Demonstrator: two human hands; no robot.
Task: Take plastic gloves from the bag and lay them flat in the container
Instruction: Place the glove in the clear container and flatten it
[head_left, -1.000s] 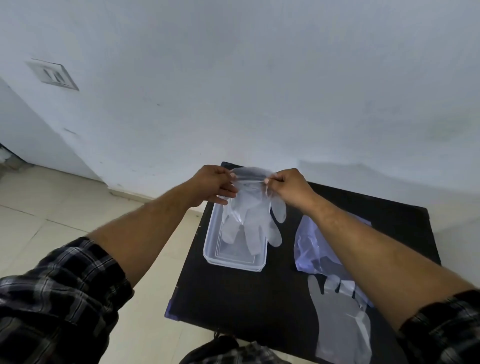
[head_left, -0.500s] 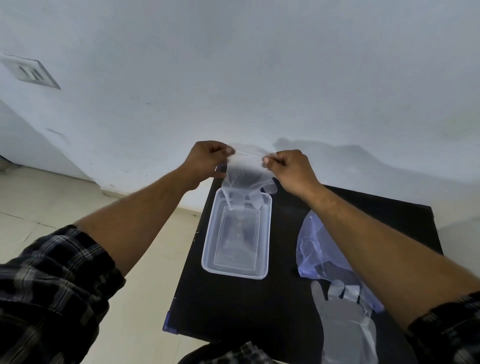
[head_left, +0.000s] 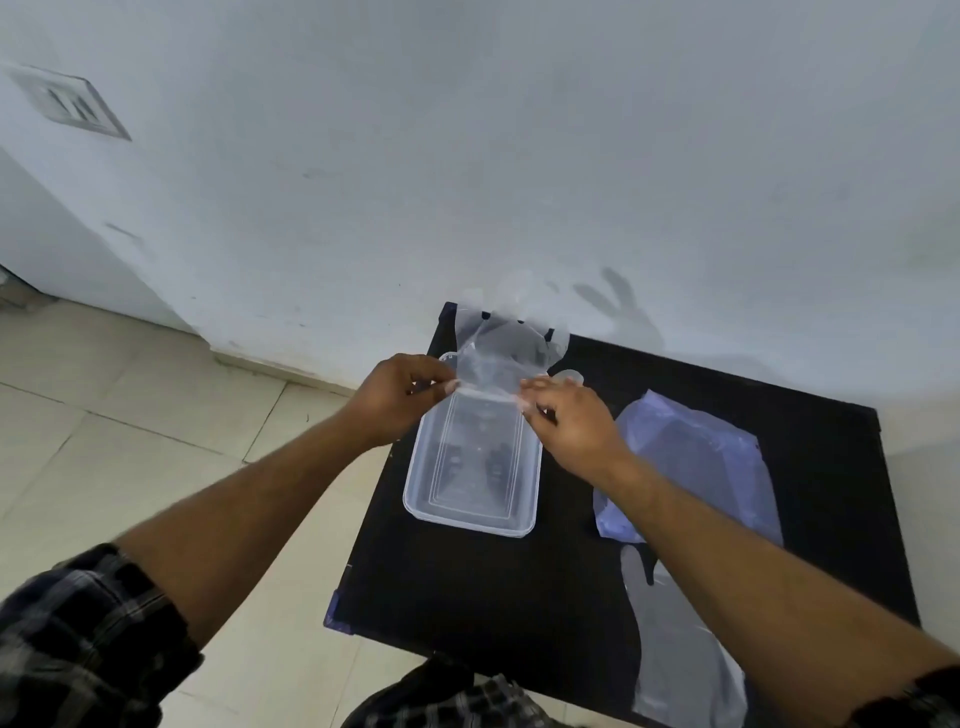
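left hand (head_left: 402, 397): pinched the left cuff corner of the held glove (head_left: 501, 345) between thumb and fingertips, over the far left end of the container.
right hand (head_left: 569, 428): pinched the right cuff corner of the same glove, over the container's far right rim.
held glove: clear plastic, stretched taut between both hands; cuff edge toward the person, finger end flopped away over the far edge of the table (head_left: 493, 597) toward the wall (head_left: 519, 156). Only its cuff end sat above the container; couldn't tell whether it touched the rim.
container (head_left: 467, 512): clear rectangular tub on the black table, left of centre, long side running away from the person. Inside showed reflections only; contents couldn't be told.
bag (head_left: 701, 457): bluish translucent plastic, lay flat on the table right of the container, partly under the right forearm.
second glove (head_left: 680, 654): lay flat on the table at near right, just near-side of the bag, fingers toward the bag.
sleeves: dark plaid, pushed up both forearms.
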